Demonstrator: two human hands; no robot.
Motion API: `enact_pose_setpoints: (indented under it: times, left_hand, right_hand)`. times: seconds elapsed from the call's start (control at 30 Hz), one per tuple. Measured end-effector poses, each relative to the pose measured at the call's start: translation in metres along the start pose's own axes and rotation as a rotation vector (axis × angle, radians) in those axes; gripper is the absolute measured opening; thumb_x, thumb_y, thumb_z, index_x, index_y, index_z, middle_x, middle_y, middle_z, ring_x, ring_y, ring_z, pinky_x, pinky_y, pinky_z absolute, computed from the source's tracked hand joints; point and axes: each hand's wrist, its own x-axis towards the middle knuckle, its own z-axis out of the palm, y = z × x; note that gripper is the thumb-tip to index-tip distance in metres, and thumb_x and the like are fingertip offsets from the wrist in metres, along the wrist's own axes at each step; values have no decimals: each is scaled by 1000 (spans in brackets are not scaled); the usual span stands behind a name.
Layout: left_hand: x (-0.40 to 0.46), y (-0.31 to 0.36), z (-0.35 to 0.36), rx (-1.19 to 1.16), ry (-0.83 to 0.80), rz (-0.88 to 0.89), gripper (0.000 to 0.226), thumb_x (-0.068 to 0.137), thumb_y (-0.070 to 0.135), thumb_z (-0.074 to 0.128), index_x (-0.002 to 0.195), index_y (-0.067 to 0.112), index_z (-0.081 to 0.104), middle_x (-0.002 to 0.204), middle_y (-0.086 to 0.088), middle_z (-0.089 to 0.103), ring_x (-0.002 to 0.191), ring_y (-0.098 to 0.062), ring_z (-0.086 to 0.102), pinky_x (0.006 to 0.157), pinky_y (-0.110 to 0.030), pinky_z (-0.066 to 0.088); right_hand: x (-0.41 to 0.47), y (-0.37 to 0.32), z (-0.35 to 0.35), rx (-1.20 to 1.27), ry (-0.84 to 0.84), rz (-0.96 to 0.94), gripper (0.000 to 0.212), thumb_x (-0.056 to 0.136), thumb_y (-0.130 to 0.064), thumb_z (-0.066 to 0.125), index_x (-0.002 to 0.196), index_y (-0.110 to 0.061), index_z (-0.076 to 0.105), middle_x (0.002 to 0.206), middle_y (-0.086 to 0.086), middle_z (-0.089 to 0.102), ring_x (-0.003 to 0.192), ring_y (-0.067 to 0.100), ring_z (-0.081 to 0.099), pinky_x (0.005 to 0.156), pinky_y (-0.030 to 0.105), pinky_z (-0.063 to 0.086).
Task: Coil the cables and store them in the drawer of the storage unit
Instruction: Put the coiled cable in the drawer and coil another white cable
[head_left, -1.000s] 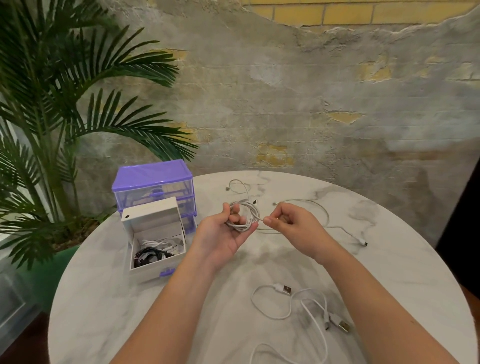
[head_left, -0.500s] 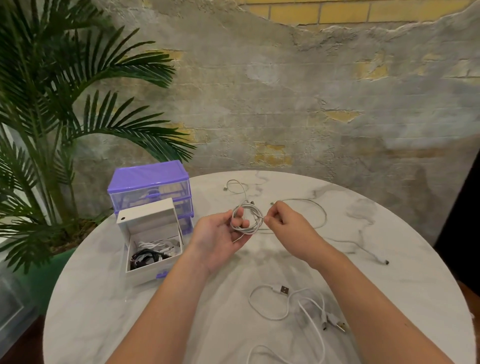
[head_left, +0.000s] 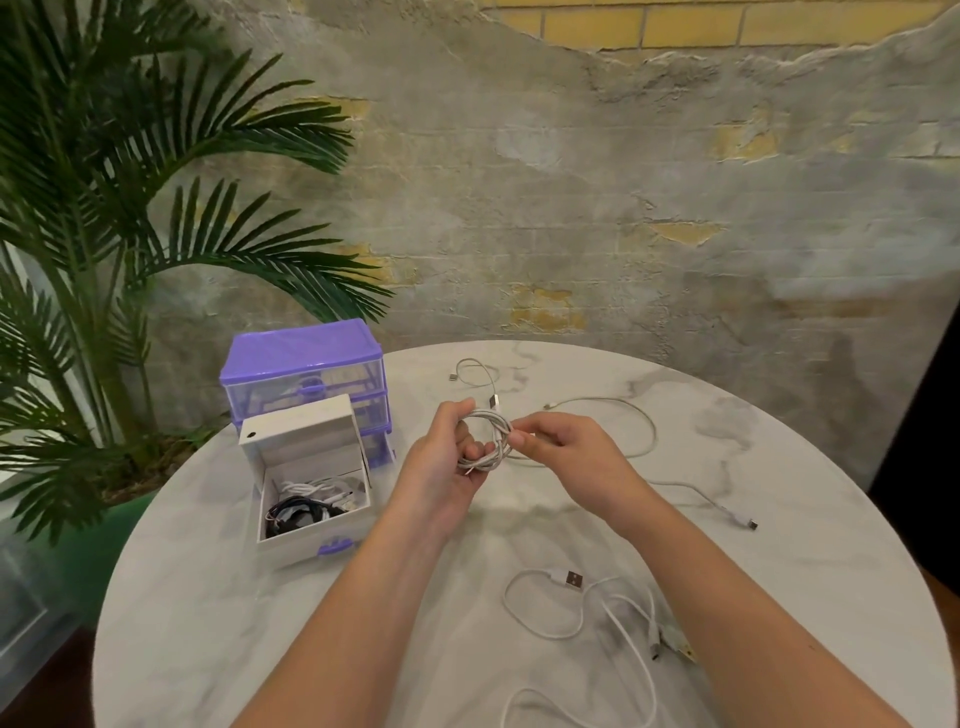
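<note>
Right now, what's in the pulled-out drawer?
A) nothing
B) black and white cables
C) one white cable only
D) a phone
B: the open drawer, pulled out in front of the purple storage unit, holds a black cable bundle beside white cables.

I look for words or numbers on the things here, but I find none that I can read.
</note>
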Motion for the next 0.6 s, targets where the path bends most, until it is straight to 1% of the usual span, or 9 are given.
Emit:
enact_pose_setpoints:
  times: [0.07,0.13,0.17,0.23,0.27,0.33,0.4,0.5,0.6]
  left_hand:
    - [0,0,0,-8,-6,17,38,92,21,56,59,18,37,43,2,30,42,-11,41,69,-28,42]
    - [0,0,-2,15,-46,35,41,93,22,56,56,20,36,45,4,27,41,-10,39,71,-29,42]
    - [0,1,-4,40,-80,36,44,93,24,56,54,21,36,48,4,26,44,-10,38,72,-29,42]
    - [0,4,-8,110,-144,15,45,93,27,56,53,21,38,51,4,28,51,-11,42,77,-32,46]
    - [0,5,-9,144,-165,3,41,93,27,56,55,19,41,53,3,32,54,-12,45,82,-35,48]
    - [-2,5,-10,189,-184,-7,30,95,25,54,66,15,51,57,0,41,61,-15,52,91,-40,51]
    - [-2,3,-9,237,-171,1,24,96,23,51,76,11,57,59,-1,46,64,-17,55,94,-43,52]
    - [-2,2,-7,280,-146,8,26,96,21,48,71,12,52,52,1,39,56,-14,51,89,-43,53]
    - [-3,3,-5,230,-166,-24,32,96,23,47,65,17,42,51,4,28,50,-12,39,73,-32,52]
  right_hand:
    - [-1,-1,1,25,-21,-1,16,91,-26,66,102,-17,73,100,10,71,92,17,63,87,25,48]
    - [-4,-3,0,68,-27,-9,16,92,-23,65,102,-15,73,100,9,72,90,10,63,78,12,46]
    - [-5,-4,-1,77,-20,-15,15,92,-23,64,102,-15,73,98,6,73,90,8,63,76,9,45]
    - [-6,-4,-2,53,13,-32,13,93,-24,63,98,-19,74,91,-2,72,88,8,62,77,15,45]
    - [-6,-3,-3,25,35,-41,12,93,-25,63,96,-22,74,86,-6,71,85,7,61,77,19,45]
    - [-5,-1,-3,-80,80,-59,11,94,-28,61,93,-29,72,77,-13,66,80,6,58,77,27,45]
    - [-3,4,-4,-183,91,-74,12,94,-33,59,92,-34,71,77,-14,65,80,8,58,79,36,46]
    - [-3,8,-7,-213,57,-82,12,94,-35,58,90,-40,67,81,-14,67,86,11,60,85,43,48]
    - [-2,6,-12,-184,10,-91,12,94,-33,59,92,-40,68,87,-12,69,93,14,62,90,45,48]
